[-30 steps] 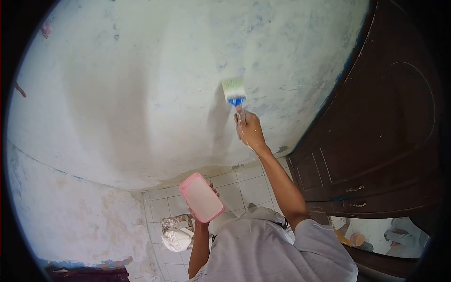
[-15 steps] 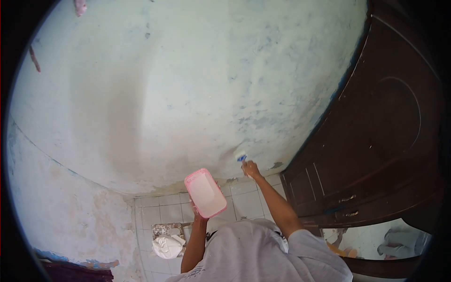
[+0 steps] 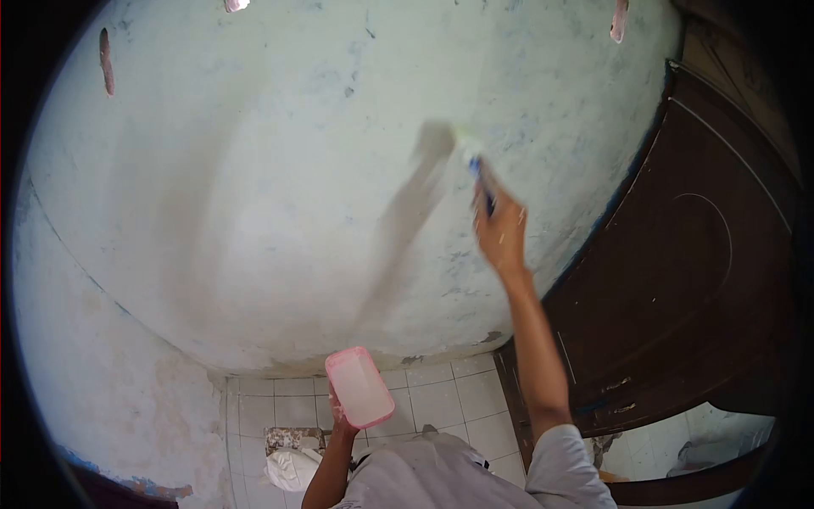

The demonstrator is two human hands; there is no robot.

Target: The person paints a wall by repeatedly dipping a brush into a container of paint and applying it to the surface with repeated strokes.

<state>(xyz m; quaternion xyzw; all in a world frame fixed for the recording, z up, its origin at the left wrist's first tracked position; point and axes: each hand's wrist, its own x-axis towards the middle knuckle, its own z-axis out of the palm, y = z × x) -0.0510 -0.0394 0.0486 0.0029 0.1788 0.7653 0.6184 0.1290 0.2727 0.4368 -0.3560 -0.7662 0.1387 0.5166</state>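
The right hand (image 3: 500,231), fingers closed on a paintbrush (image 3: 469,155), brushes the wall (image 3: 254,212); the left hand (image 3: 341,414) grips a pink paint tray (image 3: 359,388). Most looks coated; blue patches by the door (image 3: 678,254) remain.

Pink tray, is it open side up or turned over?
Open side up: the pink tray shows its rim and whitish inside to the camera, left hand under it.

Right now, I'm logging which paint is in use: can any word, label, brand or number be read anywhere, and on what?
None can be read.
The pink tray in the left hand is plain.
The brush in the right hand is motion-blurred.
The wall, door and grey shirt show no lettering.
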